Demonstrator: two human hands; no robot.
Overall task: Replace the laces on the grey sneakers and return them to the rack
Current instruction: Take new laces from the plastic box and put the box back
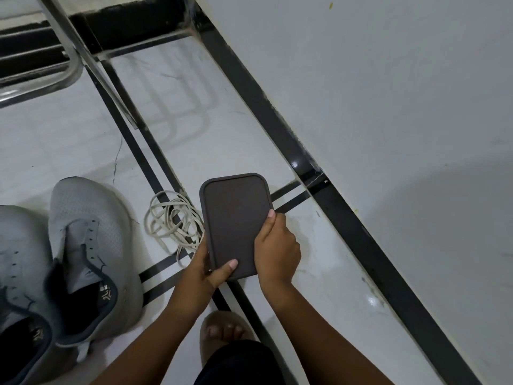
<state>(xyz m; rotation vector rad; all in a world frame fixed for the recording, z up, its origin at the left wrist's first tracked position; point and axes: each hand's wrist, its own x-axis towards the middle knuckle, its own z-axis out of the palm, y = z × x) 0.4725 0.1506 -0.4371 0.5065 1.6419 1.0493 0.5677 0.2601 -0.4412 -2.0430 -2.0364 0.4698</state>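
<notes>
Fingers of both hands curl around a dark rectangular lidded box (235,223), the left hand (206,269) gripping its near corner, the right hand (276,247) its right edge. Just beside the box, cream laces (172,220) lie coiled on the white floor (222,129). Two unlaced grey sneakers (83,245) sit at left, near a metal rack (55,65).

Both my forearms reach in from 6 o'clock, converging toward centre. My left hand (206,269) grips the near left corner of the dark lid (236,223), thumb laid flat across its top. My right hand (276,247) grips its right edge, thumb pointing to 12 o'clock, fingers curled underneath, hidden.
</notes>
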